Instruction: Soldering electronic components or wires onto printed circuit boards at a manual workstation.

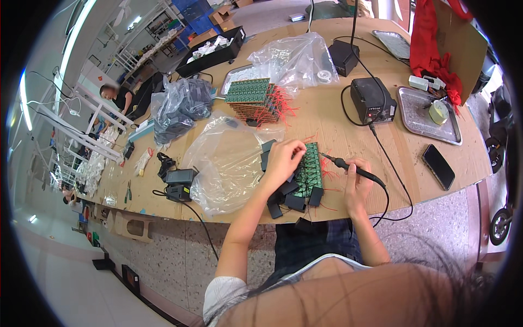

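A green circuit board panel (311, 163) lies on the cardboard-covered table in front of me, with thin red wires sticking out at its right side. Black rectangular cases (295, 203) crowd its left and near edges. My left hand (284, 159) is over the board's left part, fingers pinched together; whatever they hold is too small to make out. In my right hand (358, 182) is a soldering iron (342, 163), its tip pointing left toward the board's right edge. The iron's black cable loops down past my right wrist.
Behind the board stands a stack of circuit boards (248, 92) with red wires. A soldering station (372, 99), a metal tray (430, 131) and a phone (438, 167) are at right. Plastic bags (229, 158), black adapters (180, 184) and pliers (128, 193) lie at left.
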The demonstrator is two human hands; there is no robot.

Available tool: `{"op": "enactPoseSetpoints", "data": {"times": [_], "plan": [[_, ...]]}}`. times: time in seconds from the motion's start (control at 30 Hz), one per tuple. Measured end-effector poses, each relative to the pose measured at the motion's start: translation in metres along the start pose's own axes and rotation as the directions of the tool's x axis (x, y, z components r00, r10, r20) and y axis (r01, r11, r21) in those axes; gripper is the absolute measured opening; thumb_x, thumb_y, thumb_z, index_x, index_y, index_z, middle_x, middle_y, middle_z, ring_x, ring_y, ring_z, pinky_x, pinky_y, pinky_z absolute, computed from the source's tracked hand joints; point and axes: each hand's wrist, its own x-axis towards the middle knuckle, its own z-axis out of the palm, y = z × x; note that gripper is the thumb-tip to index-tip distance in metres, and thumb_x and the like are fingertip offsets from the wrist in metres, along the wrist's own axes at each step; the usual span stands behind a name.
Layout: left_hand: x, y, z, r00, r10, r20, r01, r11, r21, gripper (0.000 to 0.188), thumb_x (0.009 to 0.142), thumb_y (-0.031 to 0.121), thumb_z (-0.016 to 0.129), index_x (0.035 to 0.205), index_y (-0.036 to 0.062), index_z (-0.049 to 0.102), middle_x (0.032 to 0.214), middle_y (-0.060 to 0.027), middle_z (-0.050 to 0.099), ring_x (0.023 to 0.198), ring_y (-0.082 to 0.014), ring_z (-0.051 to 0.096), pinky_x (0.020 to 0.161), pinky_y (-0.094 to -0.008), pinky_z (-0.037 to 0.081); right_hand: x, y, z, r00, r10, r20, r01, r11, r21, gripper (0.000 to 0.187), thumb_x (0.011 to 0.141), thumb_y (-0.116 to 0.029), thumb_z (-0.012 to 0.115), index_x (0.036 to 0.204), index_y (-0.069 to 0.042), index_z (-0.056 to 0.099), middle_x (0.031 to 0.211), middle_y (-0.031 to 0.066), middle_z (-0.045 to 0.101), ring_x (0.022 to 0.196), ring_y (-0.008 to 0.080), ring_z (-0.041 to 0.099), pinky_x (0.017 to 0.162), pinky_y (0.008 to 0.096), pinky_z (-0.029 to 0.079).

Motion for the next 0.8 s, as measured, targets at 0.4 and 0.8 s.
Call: {"op": "enactPoseSetpoints", "data": {"times": [0.4,0.8], "plan": [[0.003,-0.009,0.029,0.984,0.178,0.012,-0.174,0.942,0.288,0.008,0.079,0.008,0.074,0.077,0.0085,0.066,0.071,-0.0045,0.070,0.063,-0.0209,0.064,0.082,-0.0362,0.041,0.000,0.007,0.002,0.996,-0.053,0.068,0.060,0.993,-0.104,0.012,0.103,-0.008,0.054,0.103,0.001,0.060,0.105,0.0081,0.056,0.082,0.0108,0.054,0.072,0.0242,0.046],[0.004,-0.008,0.033,0.966,0.259,0.015,-0.245,0.893,0.377,0.008,0.076,0.006,0.073,0.074,0.0080,0.065,0.068,-0.0046,0.065,0.064,-0.0221,0.063,0.080,-0.0369,0.042,0.003,0.003,0.004,0.989,-0.102,0.108,0.124,0.969,-0.216,0.011,0.102,-0.006,0.054,0.102,0.003,0.060,0.103,0.0101,0.057,0.085,0.0142,0.057,0.074,0.0266,0.049]]}}
